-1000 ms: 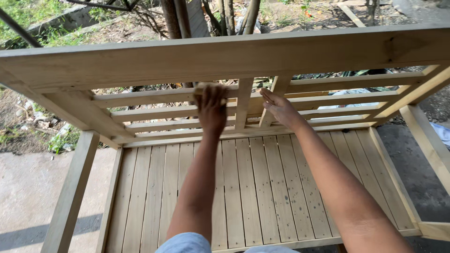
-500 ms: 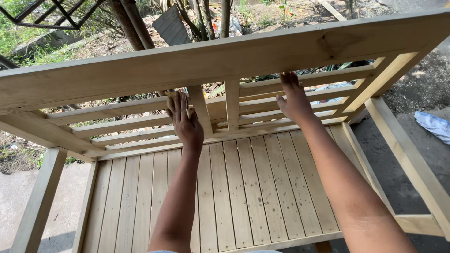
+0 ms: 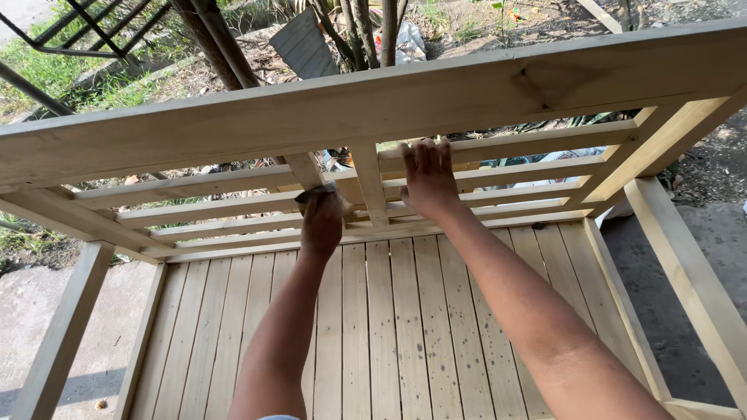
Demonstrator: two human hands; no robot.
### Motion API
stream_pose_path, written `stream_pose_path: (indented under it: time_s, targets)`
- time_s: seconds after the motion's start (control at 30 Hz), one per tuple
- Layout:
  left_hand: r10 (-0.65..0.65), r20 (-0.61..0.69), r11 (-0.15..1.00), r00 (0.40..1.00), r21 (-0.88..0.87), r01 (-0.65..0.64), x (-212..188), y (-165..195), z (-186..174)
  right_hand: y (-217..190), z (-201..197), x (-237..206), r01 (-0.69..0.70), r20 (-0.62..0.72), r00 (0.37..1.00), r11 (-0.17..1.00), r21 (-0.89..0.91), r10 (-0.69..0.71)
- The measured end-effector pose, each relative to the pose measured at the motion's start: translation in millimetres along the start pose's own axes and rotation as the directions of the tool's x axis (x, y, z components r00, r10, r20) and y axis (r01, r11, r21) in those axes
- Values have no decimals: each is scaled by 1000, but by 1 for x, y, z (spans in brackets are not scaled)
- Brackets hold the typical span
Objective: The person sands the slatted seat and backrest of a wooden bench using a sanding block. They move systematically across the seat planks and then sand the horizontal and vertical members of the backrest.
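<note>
Head view. Both arms reach forward into an unpainted wooden frame (image 3: pixel 373 101), whose broad top rail crosses the whole picture.

Left hand (image 3: pixel 321 222): closed in a loose fist, knuckles up, around a small dark piece (image 3: pixel 315 193) that juts from the top of the fist; what the piece is cannot be told. The fist lies against the horizontal slats (image 3: pixel 233 206) at the foot of a slanted brace (image 3: pixel 305 167), just left of the short upright (image 3: pixel 369 183).

Right hand (image 3: pixel 427 179): open and flat, fingers (image 3: pixel 424 152) spread and pointing away from the person, holding nothing. The palm presses on the slats just right of the upright; the fingertips reach the highest slat, under the top rail.

The two hands flank the upright, near each other but not touching.

Surroundings: below the forearms lies a deck (image 3: pixel 389 327) of pale lengthwise boards, speckled with dark dots. A side rail (image 3: pixel 689 280) runs down the right edge. Beyond the frame are bare soil, tree trunks (image 3: pixel 214 39) and grass (image 3: pixel 47 70); concrete ground (image 3: pixel 31 311) shows at lower left.
</note>
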State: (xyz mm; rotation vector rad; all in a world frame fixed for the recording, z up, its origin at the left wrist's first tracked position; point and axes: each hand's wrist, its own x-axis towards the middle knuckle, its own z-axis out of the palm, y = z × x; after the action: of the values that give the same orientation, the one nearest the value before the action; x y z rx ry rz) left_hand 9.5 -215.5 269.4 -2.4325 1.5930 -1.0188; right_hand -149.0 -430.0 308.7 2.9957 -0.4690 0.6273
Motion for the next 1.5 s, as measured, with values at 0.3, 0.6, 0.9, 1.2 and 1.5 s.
stream_pose_path:
  time_s: [0.3, 0.6, 0.9, 1.2, 1.5]
  targets:
    - [-111, -10, 988, 994, 109, 111, 14, 3, 2, 8, -6, -5, 29, -23, 999, 998, 63, -28]
    - [-310, -121, 948, 943, 33, 316, 10, 24, 21, 6, -6, -5, 25, 10, 1000, 1000, 15, -25]
    - [-224, -17, 975, 975, -10, 223, 16, 22, 13, 3, -8, -9, 62, -84, 994, 997, -34, -65]
    - [69, 148, 975, 987, 202, -98, 0, 26, 34, -5, -11, -8, 15, -94, 995, 998, -60, -20]
    - [61, 334, 989, 941, 107, -102, -30, 56, 53, 2, -20, -10, 49, -54, 997, 998, -40, -51]
